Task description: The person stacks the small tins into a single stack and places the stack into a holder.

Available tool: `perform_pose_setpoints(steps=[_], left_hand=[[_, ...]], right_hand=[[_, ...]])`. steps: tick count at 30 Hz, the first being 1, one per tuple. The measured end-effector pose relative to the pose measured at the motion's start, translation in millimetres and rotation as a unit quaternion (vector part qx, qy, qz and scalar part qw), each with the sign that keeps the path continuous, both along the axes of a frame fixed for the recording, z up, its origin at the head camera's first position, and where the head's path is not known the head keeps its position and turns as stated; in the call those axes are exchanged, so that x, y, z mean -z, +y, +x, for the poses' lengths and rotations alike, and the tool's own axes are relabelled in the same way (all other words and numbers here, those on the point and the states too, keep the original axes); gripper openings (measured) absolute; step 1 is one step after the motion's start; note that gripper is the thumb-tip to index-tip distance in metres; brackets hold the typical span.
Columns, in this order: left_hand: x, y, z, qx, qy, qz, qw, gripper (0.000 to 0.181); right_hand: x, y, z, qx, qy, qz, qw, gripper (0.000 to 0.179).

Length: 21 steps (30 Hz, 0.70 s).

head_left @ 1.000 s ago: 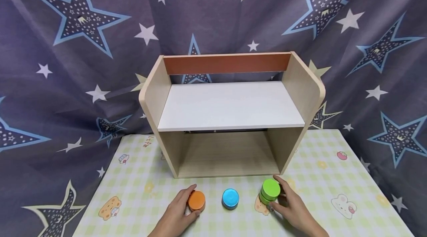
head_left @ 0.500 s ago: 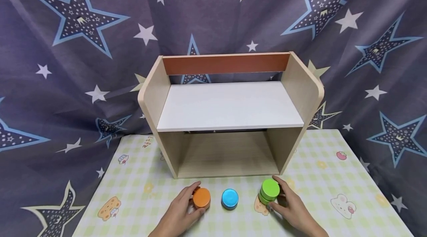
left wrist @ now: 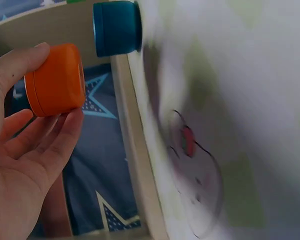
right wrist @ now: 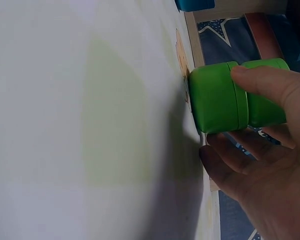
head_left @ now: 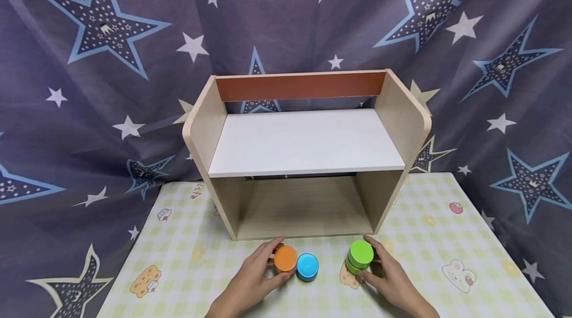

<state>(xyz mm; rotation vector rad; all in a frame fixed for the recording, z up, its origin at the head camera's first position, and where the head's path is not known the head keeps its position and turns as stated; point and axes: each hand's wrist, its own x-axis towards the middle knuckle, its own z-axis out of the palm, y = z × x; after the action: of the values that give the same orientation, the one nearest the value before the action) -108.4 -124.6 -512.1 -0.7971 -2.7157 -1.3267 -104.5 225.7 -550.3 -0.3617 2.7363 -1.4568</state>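
My left hand [head_left: 254, 276] grips an orange round jar [head_left: 285, 259] between thumb and fingers. In the left wrist view the orange jar [left wrist: 55, 82] hangs clear of the tabletop, higher than the blue jar [left wrist: 117, 28]. From the head view, its edge comes right up to the left side of the blue jar [head_left: 307, 266], which stands upright on the cloth. Over on the right, two green jars are stacked, the upper green jar [head_left: 361, 252] on the lower one [right wrist: 215, 97]. My right hand [head_left: 393, 276] holds this stack from its right side, thumb at the seam.
A wooden shelf unit [head_left: 306, 141] with a white board stands right behind the jars. Beneath everything is a green checked tablecloth [head_left: 178, 248] with cartoon prints. A dark star-patterned curtain [head_left: 286, 20] hangs behind.
My left hand has lifted the orange jar and carried it rightward, close to the blue jar. The right hand stays at the green stack, and the blue jar keeps its place.
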Motion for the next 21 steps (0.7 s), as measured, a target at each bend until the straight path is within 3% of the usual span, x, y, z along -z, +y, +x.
perform_pose_setpoints(steps=[12,21], left_hand=[[-12.5,28.5,-18.7,0.057,0.040,0.023,0.9973,0.076],[-15.7,43.3,-24.8,0.079,0.041,0.008,0.9960,0.075]], right_hand=[[1.2,0.2,-0.7,0.010,-0.002,0.013,0.9999,0.085],[1.0,1.2,-0.5,-0.002,0.013,0.016,0.9998,0.085]])
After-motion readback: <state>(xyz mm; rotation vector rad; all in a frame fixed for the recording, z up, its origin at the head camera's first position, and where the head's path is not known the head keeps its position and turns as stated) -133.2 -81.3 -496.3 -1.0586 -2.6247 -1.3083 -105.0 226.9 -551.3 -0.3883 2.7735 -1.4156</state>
